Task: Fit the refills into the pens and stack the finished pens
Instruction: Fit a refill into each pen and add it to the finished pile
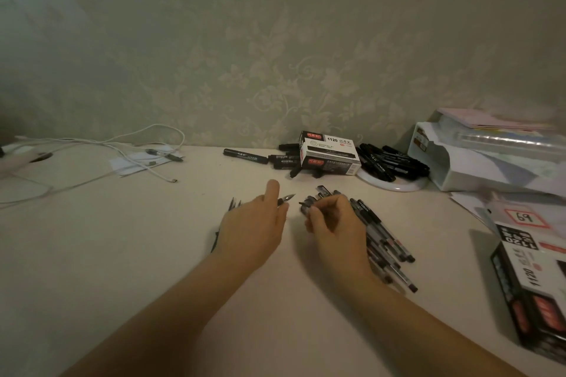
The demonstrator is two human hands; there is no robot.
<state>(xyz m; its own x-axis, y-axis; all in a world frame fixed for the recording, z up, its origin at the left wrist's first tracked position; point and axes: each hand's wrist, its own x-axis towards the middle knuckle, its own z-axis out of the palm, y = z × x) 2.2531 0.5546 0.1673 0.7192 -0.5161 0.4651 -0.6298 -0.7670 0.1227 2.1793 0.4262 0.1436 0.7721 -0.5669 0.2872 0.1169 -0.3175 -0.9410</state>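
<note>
My left hand (255, 223) grips a refill (287, 199) whose metal tip points right past the thumb. A short gap away, my right hand (332, 223) holds a clear pen barrel (306, 206) with its open end toward that tip. A pile of clear pens with black caps (387, 246) lies fanned out under and to the right of my right hand. Several thin dark refills (234, 203) lie under my left hand, mostly hidden by it.
A white "1120" box (329, 153) stands at the back among black markers (245, 156), with more markers on a white dish (393, 164). White trays (477, 159) and a second box (533, 285) fill the right. White cables (122, 147) cross the left.
</note>
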